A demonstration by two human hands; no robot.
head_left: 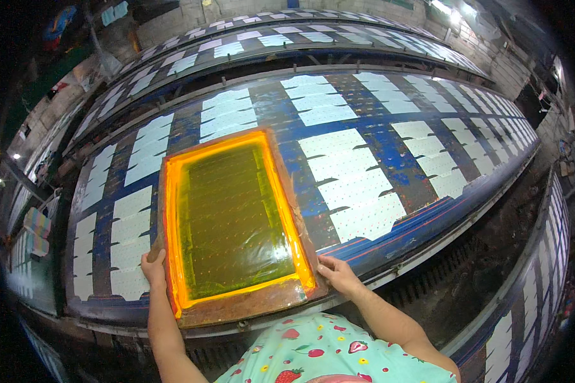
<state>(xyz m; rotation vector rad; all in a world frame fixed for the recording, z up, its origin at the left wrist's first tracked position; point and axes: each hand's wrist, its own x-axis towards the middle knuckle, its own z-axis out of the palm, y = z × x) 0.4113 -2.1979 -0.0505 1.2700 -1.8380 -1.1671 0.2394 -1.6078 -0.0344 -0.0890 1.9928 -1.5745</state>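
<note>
Cloth (329, 338) printed with fruit covers my front; beyond it, my left hand (154, 267) and right hand (340, 276) grasp opposite sides of the screen frame (230, 220), likely to steady it over the worktop (384, 150). Farther, pale pieces (354, 185) lie in spaced rows, perhaps for separate access.

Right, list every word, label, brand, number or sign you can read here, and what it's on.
No readable text anywhere.
Screen: no lettering visible.
White pieces: small dots, no letters made out.
Shirt: fruit prints only.
Anything farther off: too small or dim to tell.
</note>
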